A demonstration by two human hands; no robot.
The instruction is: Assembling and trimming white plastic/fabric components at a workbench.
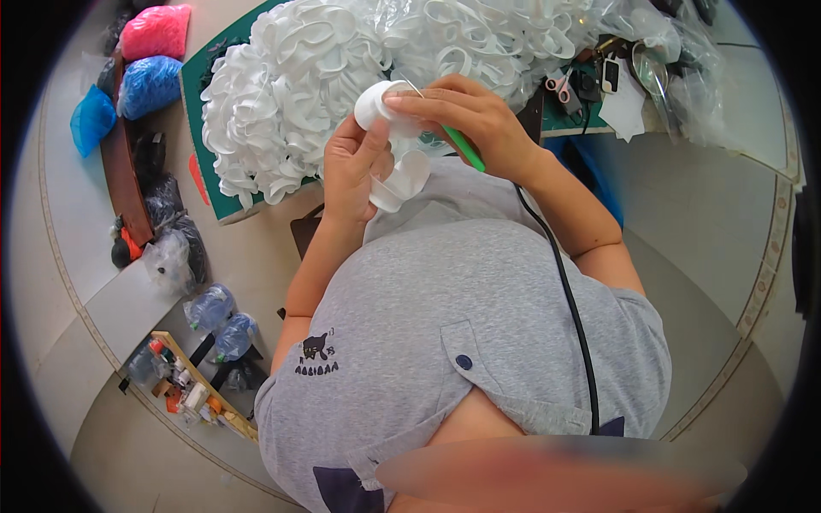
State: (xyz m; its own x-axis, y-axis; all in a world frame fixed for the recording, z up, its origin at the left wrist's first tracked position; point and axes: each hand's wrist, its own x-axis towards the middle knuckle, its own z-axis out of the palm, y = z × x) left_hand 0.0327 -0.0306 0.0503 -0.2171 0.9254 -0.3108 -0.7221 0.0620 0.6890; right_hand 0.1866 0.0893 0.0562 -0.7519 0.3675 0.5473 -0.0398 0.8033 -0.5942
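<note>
A white, soft-looking curved loop point(373, 104) is pinched in my left hand point(349, 162), its fingers closed round it. Another white curved band point(404, 181) hangs below from the same hand; whether the two are one piece I cannot tell. My right hand point(483, 115) is closed on a green-handled tool point(464, 149) with a thin metal tip, which reaches past the fingers to the loop's upper edge. The right fingertips press on the loop. Just beyond both hands lies a big heap of similar white loops point(291, 103) on a green table point(229, 209).
Pink-handled scissors point(560, 85), a small black-and-white device point(611, 75) and clear plastic bags point(693, 94) lie at the table's right. Pink point(155, 32) and blue bags point(150, 87) stand at far left. A wooden-edged box of small items point(192, 389) is lower left. A black cable point(569, 299) crosses my shirt.
</note>
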